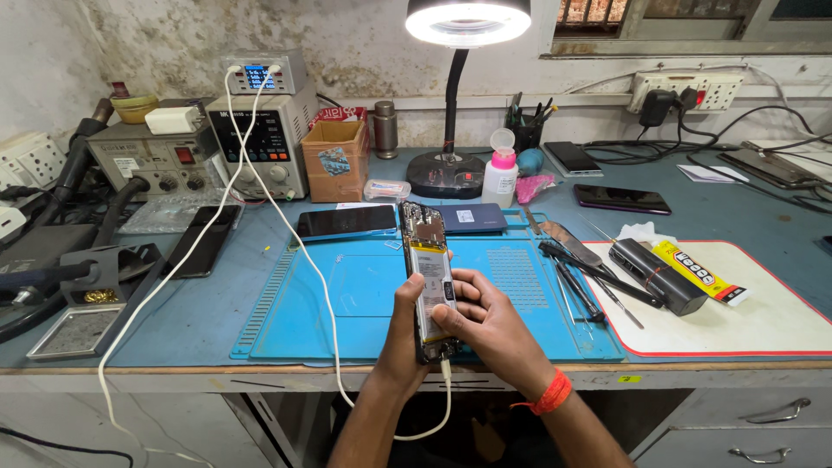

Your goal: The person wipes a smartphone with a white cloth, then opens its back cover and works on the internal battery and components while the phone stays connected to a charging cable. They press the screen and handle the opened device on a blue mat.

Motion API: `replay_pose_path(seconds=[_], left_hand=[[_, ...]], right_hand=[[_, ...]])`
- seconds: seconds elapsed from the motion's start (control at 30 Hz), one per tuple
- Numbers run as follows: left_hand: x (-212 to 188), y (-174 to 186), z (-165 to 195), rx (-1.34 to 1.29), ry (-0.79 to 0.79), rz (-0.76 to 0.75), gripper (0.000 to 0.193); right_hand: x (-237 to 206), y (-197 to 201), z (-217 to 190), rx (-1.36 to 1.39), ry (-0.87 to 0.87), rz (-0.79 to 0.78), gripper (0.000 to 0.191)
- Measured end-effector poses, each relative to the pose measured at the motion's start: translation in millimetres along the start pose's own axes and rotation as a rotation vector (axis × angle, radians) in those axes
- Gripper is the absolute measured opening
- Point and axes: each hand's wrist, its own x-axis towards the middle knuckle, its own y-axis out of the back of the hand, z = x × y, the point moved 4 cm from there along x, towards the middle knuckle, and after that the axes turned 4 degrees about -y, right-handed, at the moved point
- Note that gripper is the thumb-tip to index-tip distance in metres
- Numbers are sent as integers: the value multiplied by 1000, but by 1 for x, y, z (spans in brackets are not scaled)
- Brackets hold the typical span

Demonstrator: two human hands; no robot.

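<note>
Both the left hand and right hand grip an opened phone above the near edge of a blue mat on the blue surface, with a ring lamp shining by the stained far wall.

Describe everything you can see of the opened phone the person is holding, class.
The opened phone has its back cover off, showing a dark circuit board at the top and a pale rectangular battery below. It stands nearly upright, tilted slightly, above the blue work mat. The left hand grips its lower left edge; the right hand wraps its right side. A white cable plugs into its bottom end.
</note>
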Motion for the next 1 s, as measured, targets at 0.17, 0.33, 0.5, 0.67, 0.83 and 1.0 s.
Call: replay_pose_path(seconds=[0.17, 0.33, 0.5, 0.67, 0.83, 1.0], left_hand=[[1, 2, -2, -12, 5, 3, 77], [-1, -1, 1, 9, -6, -16, 76], [-3, 0, -1, 134, 49, 37, 75], [-4, 0, -4, 193, 82, -8, 70], [-5, -1, -3, 290, 79, -2, 65], [-4, -5, 0, 406, 85, 22, 66]], right_hand=[[0, 0, -2, 1, 25, 18, 55], [1, 1, 0, -23, 12, 10, 55], [4, 2, 6, -17, 27, 49, 57], [4, 2, 2, -16, 37, 86, 66], [0, 0, -6, -122, 2, 132, 78], [1, 1, -5, -87, -32, 185, 77]])
